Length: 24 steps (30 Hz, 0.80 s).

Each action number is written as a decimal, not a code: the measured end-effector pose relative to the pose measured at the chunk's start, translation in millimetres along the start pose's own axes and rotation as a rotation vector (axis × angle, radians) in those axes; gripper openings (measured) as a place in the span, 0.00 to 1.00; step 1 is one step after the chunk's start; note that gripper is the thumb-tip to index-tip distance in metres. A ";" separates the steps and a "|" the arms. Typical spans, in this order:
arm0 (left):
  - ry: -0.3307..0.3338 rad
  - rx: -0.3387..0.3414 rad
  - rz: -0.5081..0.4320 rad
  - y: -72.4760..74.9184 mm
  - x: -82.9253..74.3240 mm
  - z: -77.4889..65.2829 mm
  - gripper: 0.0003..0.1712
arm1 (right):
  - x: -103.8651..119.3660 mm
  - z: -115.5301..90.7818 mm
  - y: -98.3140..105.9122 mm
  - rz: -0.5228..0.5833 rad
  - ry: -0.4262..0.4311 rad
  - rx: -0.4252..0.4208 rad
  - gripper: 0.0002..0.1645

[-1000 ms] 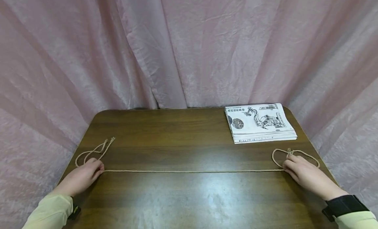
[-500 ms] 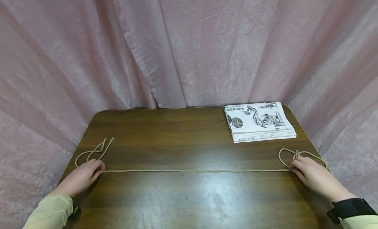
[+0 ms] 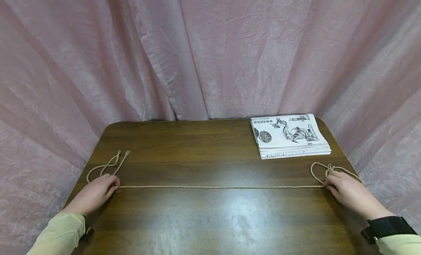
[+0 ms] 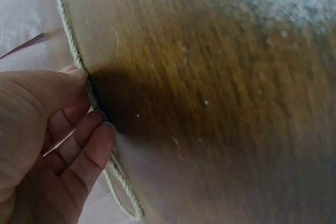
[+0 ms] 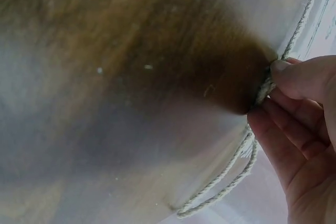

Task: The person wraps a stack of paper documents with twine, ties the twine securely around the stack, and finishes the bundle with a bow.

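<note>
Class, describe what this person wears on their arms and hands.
The left hand and right hand are bare, without gloves. The sleeves are pale yellow-green. A wide black band wraps the right wrist; at the left, a partly hidden black piece shows a small yellowish mark.

The brown table [image 3: 184, 147] has rounded far corners. Stacked newspapers [image 3: 289, 134] lie by the right one; a rope [image 3: 220, 187] stretches between the left and right edges.

Left hand [image 3: 97, 191] and right hand [image 3: 348, 193] are positioned well apart, backs upward. On each, thumb [image 4: 63, 87] and bent fingers [image 4: 90, 157] form a pinch. Left forearm [image 3: 57, 233] and right forearm [image 3: 399, 244] slant inward.
</note>
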<state>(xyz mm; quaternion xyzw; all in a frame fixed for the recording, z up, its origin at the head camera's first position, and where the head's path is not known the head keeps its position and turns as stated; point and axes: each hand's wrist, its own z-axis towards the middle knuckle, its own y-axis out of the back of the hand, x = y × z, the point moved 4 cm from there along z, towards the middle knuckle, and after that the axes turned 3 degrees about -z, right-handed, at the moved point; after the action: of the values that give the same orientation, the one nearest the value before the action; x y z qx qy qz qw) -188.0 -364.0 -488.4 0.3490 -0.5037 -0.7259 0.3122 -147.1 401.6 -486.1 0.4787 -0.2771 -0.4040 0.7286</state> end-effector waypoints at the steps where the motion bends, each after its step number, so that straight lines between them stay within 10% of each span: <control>1: 0.001 -0.001 0.001 0.1 0.8 -0.2 0.17 | -0.2 -0.4 -0.2 0.000 0.001 -0.005 0.23; 24: -0.008 -0.016 0.049 -0.7 7.7 -3.1 0.17 | -7.4 7.5 -1.0 -0.005 -0.085 -0.012 0.17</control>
<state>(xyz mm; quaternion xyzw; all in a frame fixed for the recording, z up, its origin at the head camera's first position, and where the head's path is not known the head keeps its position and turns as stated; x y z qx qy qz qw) -189.8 -371.6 -491.3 0.3310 -0.5075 -0.7235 0.3308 -157.1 404.2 -484.2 0.4574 -0.3040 -0.4274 0.7181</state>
